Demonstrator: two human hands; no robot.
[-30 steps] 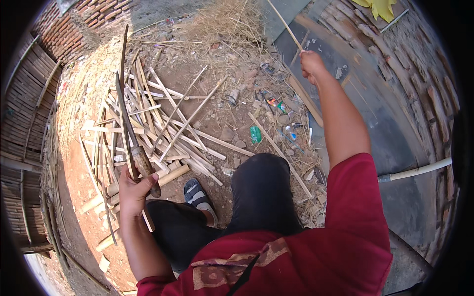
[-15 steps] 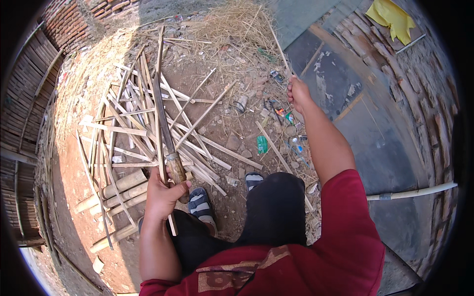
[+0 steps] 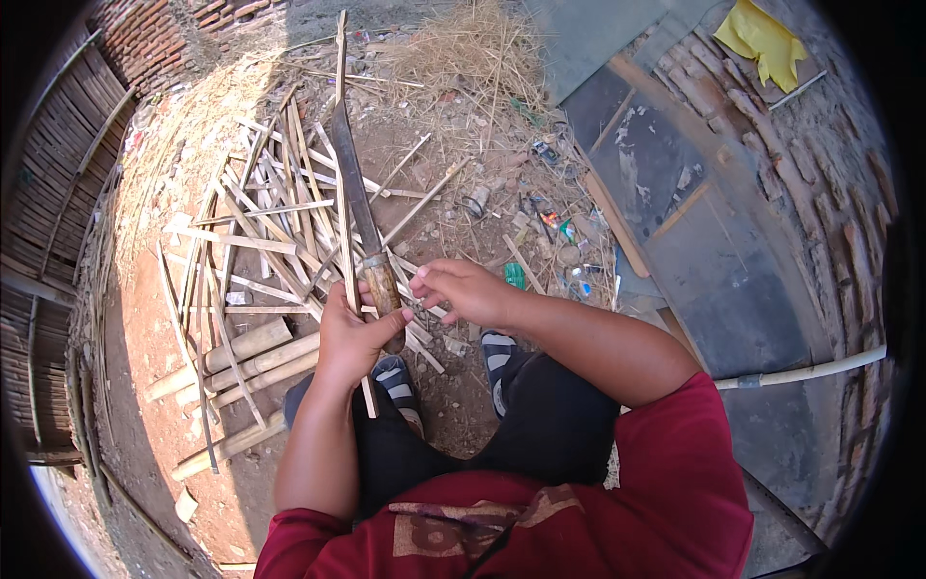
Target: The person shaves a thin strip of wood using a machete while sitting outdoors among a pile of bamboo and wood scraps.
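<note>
Long dark-bladed, wooden-handled machete (image 3: 366, 220): likely stiff, hefty; grip the handle (image 3: 383, 285)!
Left hand (image 3: 344, 340) pinches it with slim pale bamboo strip (image 3: 342, 207); right hand (image 3: 470, 292) half-spread alongside.

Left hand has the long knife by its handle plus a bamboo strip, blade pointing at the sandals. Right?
Blade direction is wrong: the head view shows the left hand holding the long knife by its handle plus a bamboo strip, blade pointing away from the sandals.
</note>
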